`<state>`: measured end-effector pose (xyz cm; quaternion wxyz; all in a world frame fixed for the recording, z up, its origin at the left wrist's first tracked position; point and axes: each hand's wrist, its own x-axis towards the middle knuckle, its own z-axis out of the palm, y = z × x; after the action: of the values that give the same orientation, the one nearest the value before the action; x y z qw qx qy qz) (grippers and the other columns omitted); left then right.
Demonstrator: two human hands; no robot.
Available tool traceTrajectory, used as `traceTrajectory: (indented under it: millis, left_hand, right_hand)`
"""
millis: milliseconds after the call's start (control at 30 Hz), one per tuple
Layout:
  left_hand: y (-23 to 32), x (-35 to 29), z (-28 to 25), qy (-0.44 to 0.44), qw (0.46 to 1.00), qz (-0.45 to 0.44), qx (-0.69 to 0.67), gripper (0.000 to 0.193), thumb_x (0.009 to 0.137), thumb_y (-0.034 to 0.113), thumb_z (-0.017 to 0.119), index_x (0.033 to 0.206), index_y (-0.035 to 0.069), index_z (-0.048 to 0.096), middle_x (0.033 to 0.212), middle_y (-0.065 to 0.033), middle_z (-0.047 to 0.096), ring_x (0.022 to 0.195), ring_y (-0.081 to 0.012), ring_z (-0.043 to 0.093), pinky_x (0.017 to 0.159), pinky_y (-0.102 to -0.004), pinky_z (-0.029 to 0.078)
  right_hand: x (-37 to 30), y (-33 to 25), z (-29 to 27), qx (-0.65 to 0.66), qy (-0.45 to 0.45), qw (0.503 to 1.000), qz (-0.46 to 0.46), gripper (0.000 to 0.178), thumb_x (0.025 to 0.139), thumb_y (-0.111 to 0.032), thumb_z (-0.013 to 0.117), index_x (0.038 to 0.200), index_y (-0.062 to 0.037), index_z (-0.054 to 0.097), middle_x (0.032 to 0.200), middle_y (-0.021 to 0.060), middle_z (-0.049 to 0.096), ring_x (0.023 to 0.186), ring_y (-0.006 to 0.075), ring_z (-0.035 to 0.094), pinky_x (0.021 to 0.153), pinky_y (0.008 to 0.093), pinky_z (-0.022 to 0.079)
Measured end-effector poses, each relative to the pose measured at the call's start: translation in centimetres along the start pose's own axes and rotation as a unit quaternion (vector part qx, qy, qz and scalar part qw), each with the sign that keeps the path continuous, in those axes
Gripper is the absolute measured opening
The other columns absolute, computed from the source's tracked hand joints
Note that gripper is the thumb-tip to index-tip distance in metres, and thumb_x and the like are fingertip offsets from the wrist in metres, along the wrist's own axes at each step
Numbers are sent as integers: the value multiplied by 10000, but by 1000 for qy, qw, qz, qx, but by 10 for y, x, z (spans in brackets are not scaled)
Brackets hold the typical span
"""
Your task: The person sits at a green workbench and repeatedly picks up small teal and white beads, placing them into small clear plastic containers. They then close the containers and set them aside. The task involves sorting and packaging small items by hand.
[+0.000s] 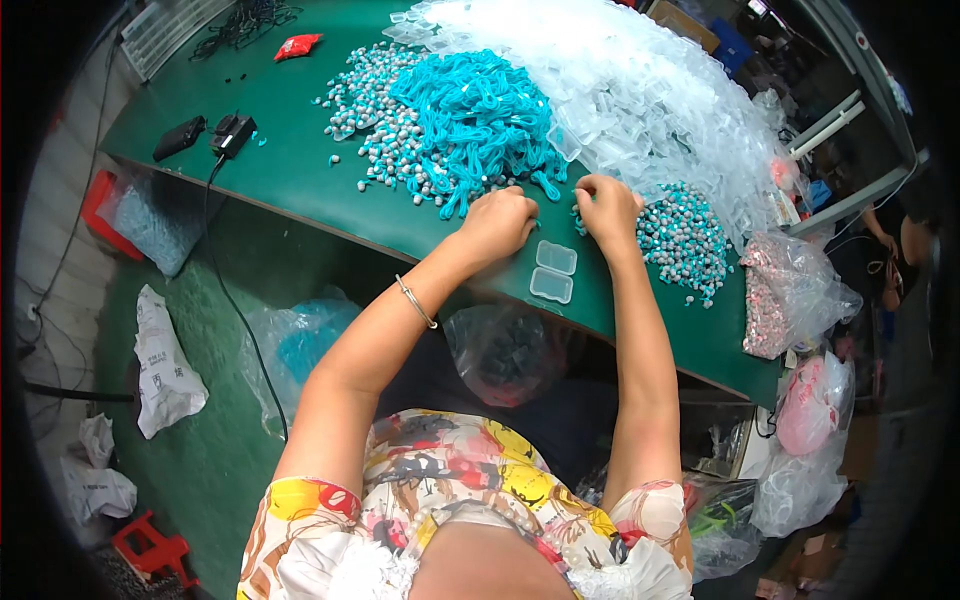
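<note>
My left hand rests at the near edge of a heap of teal cord bundles, its fingers curled closed; what they hold is hidden. My right hand is closed with thumb and fingers together, beside a pile of small grey-and-teal pieces. Whatever is in it is too small to make out. Between and just below the two hands lies an open clear plastic hinged case, near the table edge. More small grey-and-teal pieces are scattered left of the cords.
A large mound of clear plastic cases covers the far right of the green table. A black adapter with a hanging cable and a red packet lie left. A bag of pink-and-grey pieces sits at the right edge.
</note>
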<state>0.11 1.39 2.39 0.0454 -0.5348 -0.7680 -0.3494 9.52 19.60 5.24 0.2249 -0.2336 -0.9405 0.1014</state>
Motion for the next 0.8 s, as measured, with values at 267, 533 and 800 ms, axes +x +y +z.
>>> traceTrajectory:
  millis: [267, 533, 800]
  left_hand:
    - [23, -32, -22, 0, 980, -77, -185, 159, 789, 154, 717, 900, 41, 737, 849, -142, 704, 717, -303, 682, 667, -390, 532]
    - [49, -54, -19, -64, 996, -2, -54, 125, 786, 176, 711, 848, 70, 733, 825, -113, 631, 768, -327, 649, 680, -449, 512]
    - [46, -65, -25, -67, 995, 13, -79, 229, 779, 221, 741, 941, 64, 706, 854, -112, 619, 787, -328, 635, 686, -445, 506]
  right_hand:
    - [-108, -26, -44, 161, -28, 986, -26, 88, 785, -149, 729, 863, -110, 718, 827, 18, 687, 840, 202, 630, 828, 400, 403]
    - [-136, -41, -34, 73, 24, 993, -92, 71, 785, -131, 735, 848, -121, 706, 846, 19, 659, 840, 235, 607, 884, 392, 364]
    - [-95, -27, -28, 160, 26, 983, -81, 63, 843, -151, 678, 874, -101, 700, 871, 49, 660, 867, 257, 621, 803, 426, 402]
